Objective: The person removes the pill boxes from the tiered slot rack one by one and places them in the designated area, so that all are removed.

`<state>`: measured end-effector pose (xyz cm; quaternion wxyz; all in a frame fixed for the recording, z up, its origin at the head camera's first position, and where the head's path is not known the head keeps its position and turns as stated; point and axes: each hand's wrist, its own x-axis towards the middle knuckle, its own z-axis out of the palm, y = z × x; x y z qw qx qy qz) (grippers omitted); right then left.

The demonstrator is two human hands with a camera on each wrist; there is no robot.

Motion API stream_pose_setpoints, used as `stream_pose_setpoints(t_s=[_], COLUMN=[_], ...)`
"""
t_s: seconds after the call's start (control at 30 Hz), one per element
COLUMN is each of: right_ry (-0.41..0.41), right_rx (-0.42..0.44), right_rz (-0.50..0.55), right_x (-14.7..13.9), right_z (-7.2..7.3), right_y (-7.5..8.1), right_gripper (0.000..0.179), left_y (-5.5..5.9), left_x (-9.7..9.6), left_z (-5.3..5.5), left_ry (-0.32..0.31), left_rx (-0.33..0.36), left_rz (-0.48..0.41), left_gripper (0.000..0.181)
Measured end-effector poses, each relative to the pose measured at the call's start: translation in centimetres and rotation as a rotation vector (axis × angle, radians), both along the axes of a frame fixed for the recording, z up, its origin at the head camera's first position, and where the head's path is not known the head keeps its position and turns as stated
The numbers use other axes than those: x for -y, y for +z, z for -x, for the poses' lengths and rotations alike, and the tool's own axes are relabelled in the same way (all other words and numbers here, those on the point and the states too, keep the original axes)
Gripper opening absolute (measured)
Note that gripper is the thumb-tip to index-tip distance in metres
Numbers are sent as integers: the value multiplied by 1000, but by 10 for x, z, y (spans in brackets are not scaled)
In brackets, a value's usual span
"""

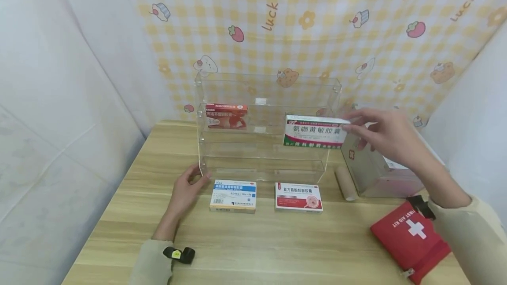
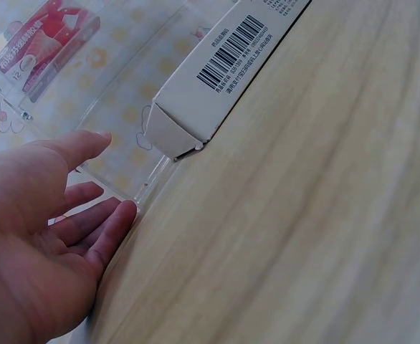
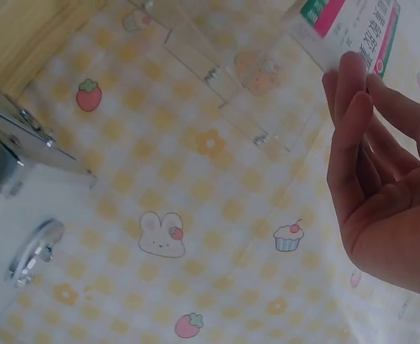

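Note:
A clear acrylic tiered rack (image 1: 261,149) stands on the table. My left hand (image 1: 189,190) holds its lower left corner, thumb at the front and fingers along the side; in the left wrist view the fingertips (image 2: 126,213) meet the clear edge. My right hand (image 1: 380,135) pinches the right end of a white, green and magenta medicine box (image 1: 314,132), held upright before the rack's right side. The right wrist view shows this box (image 3: 353,32) beyond the fingertips. A red medicine box (image 1: 226,117) stands on an upper tier at the left.
A blue-and-white medicine box (image 1: 233,193) and a red-and-white one (image 1: 299,196) lie before the rack. To the right are a cardboard tube (image 1: 346,183), a pale case (image 1: 370,173) with metal latches and a red first aid pouch (image 1: 409,236). A checked cloth (image 1: 253,34) hangs behind.

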<state>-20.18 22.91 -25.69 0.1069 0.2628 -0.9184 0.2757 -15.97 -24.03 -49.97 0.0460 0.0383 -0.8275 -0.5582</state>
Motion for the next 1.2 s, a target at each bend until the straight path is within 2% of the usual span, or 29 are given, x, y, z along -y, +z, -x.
stream_pose_setpoints(t_s=[0.07,0.13,0.3,0.4,0.63,0.87,0.93,1.0,1.07,1.17,1.2], right_ry=[39,70,98,131,228,286,286,280,262,238,229], right_rx=[45,125,418,548,695,848,860,854,844,839,838], right_rz=[-13,-19,-29,-47,-66,2,9,1,-15,-30,-33], right_x=[-1,-2,-2,-4,-9,-5,-4,-4,-4,-3,-3], right_z=[-5,-10,-23,-29,-41,-50,-52,-54,-55,-57,-58], right_y=[-8,-20,-55,-75,-107,-142,-150,-156,-161,-167,-168], right_gripper=[21,20,24,23,21,17,18,18,19,17,17], left_y=[1,1,0,1,3,31,34,24,23,27,32], left_x=[0,0,1,1,0,-9,-10,-8,-7,-9,-10], left_z=[0,1,2,2,1,-10,-11,-8,-7,-8,-10], left_ry=[-1,-3,-6,-9,-13,-35,-38,-37,-40,-35,-32], left_rx=[1,-3,-7,-6,-22,-26,-25,-35,-36,-29,-18], left_rz=[-6,-7,0,-6,-10,-26,-18,-11,-15,-15,-19], left_gripper=[56,57,58,59,58,54,54,56,56,57,57])
